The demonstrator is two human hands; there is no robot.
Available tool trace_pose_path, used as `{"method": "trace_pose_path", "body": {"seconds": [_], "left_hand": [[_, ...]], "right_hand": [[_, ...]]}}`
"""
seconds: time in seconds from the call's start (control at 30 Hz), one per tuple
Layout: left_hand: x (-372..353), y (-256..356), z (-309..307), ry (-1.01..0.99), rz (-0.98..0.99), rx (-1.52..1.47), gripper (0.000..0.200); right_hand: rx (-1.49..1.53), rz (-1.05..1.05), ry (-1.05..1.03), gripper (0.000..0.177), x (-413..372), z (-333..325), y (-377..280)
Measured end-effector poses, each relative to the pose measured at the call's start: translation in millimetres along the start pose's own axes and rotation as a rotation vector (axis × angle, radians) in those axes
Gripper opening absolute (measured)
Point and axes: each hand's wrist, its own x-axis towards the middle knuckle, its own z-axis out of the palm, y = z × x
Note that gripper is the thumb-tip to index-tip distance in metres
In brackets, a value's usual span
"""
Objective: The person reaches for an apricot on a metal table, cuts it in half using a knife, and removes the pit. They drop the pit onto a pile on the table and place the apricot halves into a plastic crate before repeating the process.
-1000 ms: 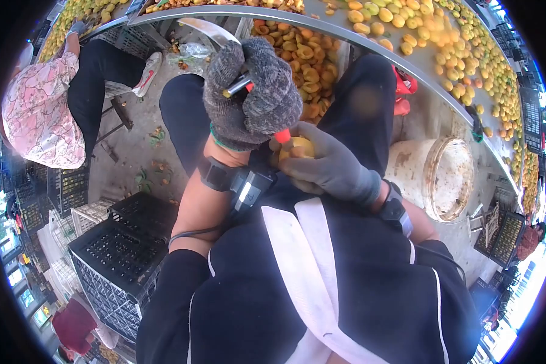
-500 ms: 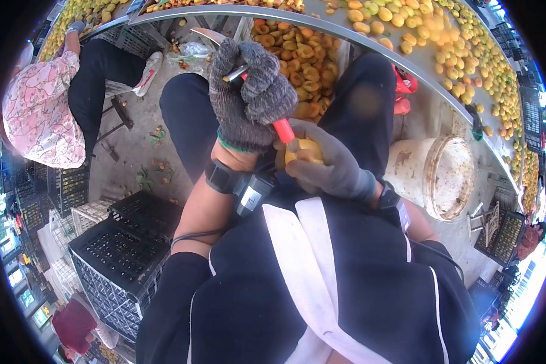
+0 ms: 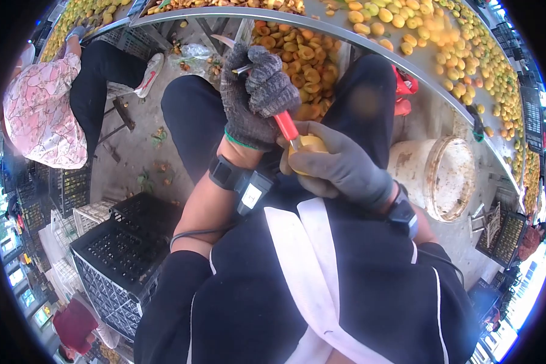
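Note:
My left hand (image 3: 258, 100), in a dark grey knitted glove, is wrapped round a red-handled tool (image 3: 287, 125). A curved metal blade (image 3: 222, 40) sticks out past the fingers, and a thin metal piece shows between them. The tool's lower metal end touches a yellow-orange fruit (image 3: 310, 145). My right hand (image 3: 346, 161), in a smoother grey glove, grips that fruit between thumb and fingers. Both hands are close together above my lap. Behind them, between my knees, lies a heap of halved orange fruit (image 3: 303, 54).
A metal-edged table (image 3: 370, 41) with many yellow fruits curves across the front and right. A stained white bucket (image 3: 434, 176) lies at my right. Black crates (image 3: 118, 255) stand at lower left. A person in a pink patterned top (image 3: 45, 124) sits at the left.
My right hand has turned, its thumb now lying across the fruit. The red handle stands a little more to the right, with more of its metal end visible. My left hand has shifted slightly right.

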Motion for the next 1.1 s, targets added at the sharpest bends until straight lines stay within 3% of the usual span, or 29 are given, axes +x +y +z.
{"method": "trace_pose_path", "body": {"seconds": [0.1, 0.17, 0.37, 1.1], "left_hand": [[4, -1, 12, -0.034, -0.016, 0.082, 0.033], [8, -1, 19, -0.031, 0.018, 0.119, 0.035], [18, -3, 23, -0.039, 0.041, 0.173, 0.038], [5, -10, -7, 0.050, 0.103, 0.006, 0.032]], "right_hand": [[0.021, 0.010, -0.074, 0.043, 1, -1, -1], [-0.047, -0.141, -0.007, 0.033, 5, 3, 9], [-0.195, -0.343, 0.171, 0.033, 9, 2, 19], [-0.421, -0.399, 0.198, 0.039, 22, -26, 43]]}}
